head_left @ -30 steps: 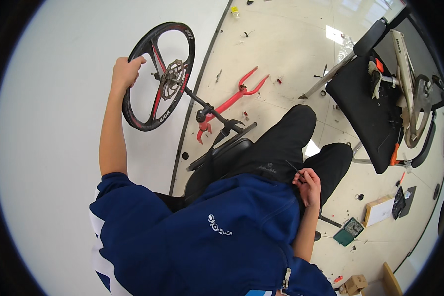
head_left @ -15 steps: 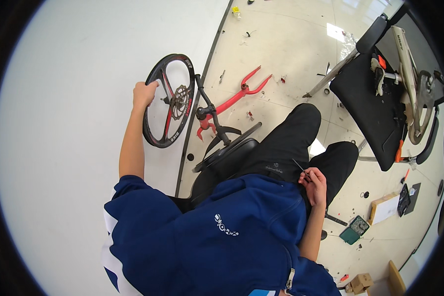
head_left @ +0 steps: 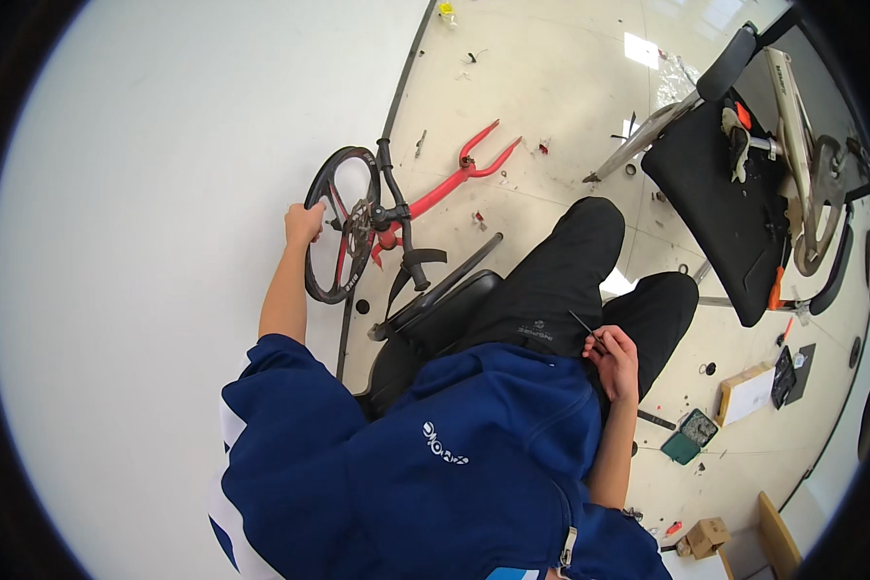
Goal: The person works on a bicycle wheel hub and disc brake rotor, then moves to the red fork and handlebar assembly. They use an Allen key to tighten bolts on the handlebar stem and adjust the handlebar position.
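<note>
1. while the black three-spoke bicycle wheel with red trim (head_left: 341,227) stands upright on the pale floor (head_left: 551,87) by the white wall (head_left: 164,193), the left hand (head_left: 303,223) grips its rim, arm outstretched;
2. the right hand (head_left: 613,360), well apart at the lap, pinches a thin dark tool (head_left: 584,328).

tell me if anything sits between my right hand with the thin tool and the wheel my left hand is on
Yes. The right hand holds a thin dark tool over the lap, while the left hand grips the wheel rim. Your legs and the black chair seat lie between them.
</note>
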`<state>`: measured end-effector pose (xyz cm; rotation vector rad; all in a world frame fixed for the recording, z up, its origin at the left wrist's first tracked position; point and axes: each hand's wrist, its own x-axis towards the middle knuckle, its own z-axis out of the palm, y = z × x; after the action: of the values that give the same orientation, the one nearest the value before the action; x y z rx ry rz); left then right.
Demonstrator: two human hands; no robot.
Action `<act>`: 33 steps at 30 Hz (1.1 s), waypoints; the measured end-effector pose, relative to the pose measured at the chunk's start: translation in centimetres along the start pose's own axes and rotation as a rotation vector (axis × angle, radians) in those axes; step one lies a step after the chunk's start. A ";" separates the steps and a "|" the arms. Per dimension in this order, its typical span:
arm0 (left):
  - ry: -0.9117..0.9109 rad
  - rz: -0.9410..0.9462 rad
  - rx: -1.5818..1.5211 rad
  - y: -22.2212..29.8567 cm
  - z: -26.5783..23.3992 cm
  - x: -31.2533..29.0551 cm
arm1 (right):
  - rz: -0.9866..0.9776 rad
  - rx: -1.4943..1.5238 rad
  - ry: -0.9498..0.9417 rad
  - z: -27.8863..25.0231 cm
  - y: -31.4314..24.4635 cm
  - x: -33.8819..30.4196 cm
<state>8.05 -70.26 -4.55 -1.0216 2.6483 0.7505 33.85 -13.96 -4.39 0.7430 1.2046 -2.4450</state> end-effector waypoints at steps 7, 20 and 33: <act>-0.115 -0.084 -0.022 -4.8 3.5 0.1 | 0.026 -0.020 0.011 0.5 -0.1 0.1; -0.097 -0.062 0.156 -10.7 4.5 1.6 | 0.086 -0.085 0.021 1.5 0.0 1.3; 0.378 0.285 0.479 -9.3 2.6 0.4 | 0.070 -0.055 0.019 0.9 0.3 1.5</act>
<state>14.06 -74.95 -10.47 -0.7150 3.1077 -0.0669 32.51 -14.98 -4.99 0.7808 1.2257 -2.3439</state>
